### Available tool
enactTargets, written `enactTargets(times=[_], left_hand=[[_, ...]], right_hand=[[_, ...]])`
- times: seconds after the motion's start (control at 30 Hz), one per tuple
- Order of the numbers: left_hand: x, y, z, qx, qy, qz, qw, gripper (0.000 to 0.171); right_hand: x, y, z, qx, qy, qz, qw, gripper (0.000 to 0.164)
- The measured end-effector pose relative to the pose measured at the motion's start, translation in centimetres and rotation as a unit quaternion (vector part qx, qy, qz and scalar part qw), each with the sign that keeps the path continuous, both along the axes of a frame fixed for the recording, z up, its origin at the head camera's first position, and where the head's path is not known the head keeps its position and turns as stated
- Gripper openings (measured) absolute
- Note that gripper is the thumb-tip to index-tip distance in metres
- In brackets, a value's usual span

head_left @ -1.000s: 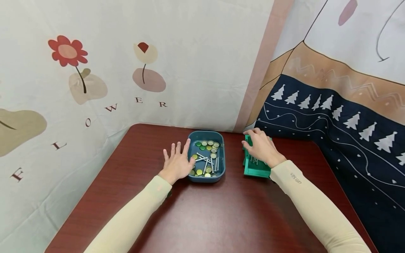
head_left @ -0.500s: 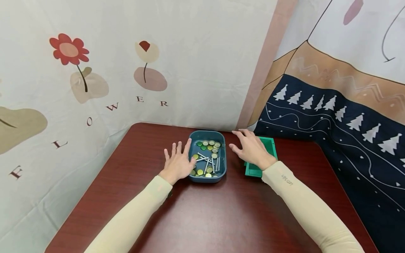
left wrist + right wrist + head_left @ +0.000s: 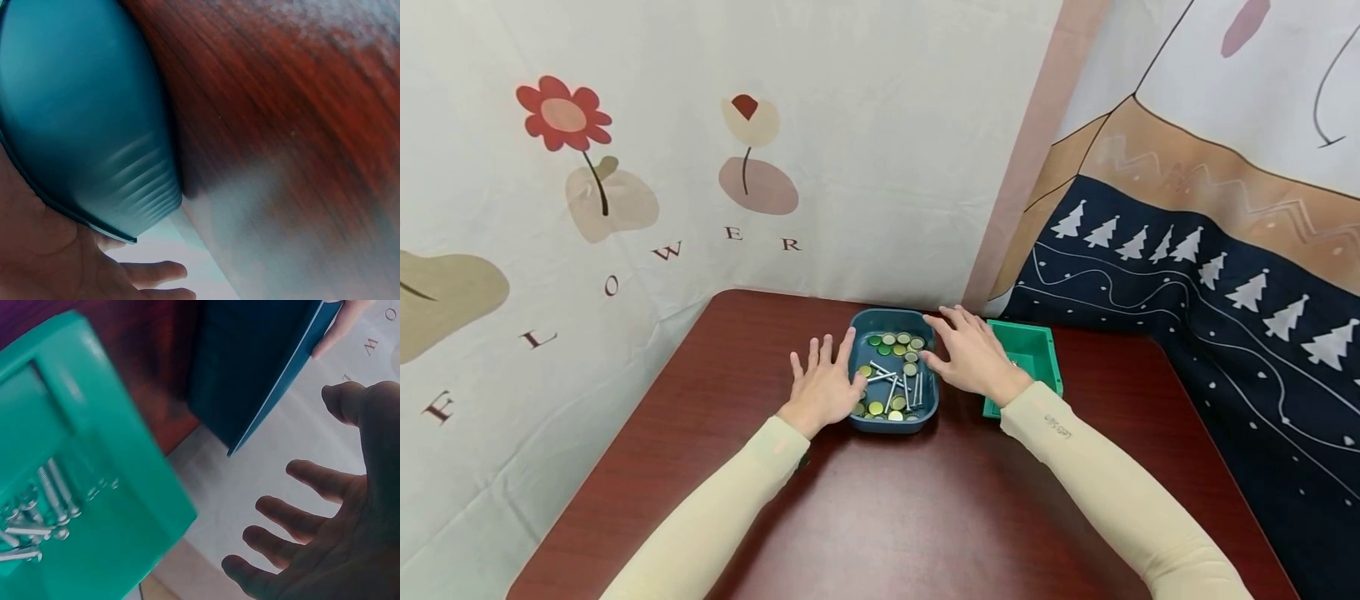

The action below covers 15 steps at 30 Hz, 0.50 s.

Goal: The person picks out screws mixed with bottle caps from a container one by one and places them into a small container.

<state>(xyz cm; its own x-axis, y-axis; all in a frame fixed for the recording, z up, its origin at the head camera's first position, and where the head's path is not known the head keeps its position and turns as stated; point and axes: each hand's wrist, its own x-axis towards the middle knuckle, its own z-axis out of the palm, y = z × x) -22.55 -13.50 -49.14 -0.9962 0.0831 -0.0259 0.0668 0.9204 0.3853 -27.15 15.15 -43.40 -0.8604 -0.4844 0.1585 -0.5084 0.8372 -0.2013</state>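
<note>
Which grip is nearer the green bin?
Right. In the head view the right grip hides part of the green bin's left side, fingertips toward the blue tray; the left grip is at the blue tray's far side.

Silver screws point(image 3: 53, 494) in green bin point(image 3: 134, 440)

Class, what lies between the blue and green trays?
Only bare tabletop shows between the blue tray and the green tray in the right wrist view; in the head view, the right hand covers part of that gap.
</note>
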Motion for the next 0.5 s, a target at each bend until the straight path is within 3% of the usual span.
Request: enactTargets(times=[0.17,0.5], left_hand=[[0.1,0.0,0.0,0.002,-0.005,0.001,1.0000,0.087],[0.0,-0.1,0.1,-0.009,-0.001,-0.001,1.0000,0.087]], right_hand=[[0.1,-1.4,-0.2,0.016,-0.005,0.019,1.000,0.076],[0.1,-4.4,-0.1,0.049,-0.059,0.064,0.995,0.077]])
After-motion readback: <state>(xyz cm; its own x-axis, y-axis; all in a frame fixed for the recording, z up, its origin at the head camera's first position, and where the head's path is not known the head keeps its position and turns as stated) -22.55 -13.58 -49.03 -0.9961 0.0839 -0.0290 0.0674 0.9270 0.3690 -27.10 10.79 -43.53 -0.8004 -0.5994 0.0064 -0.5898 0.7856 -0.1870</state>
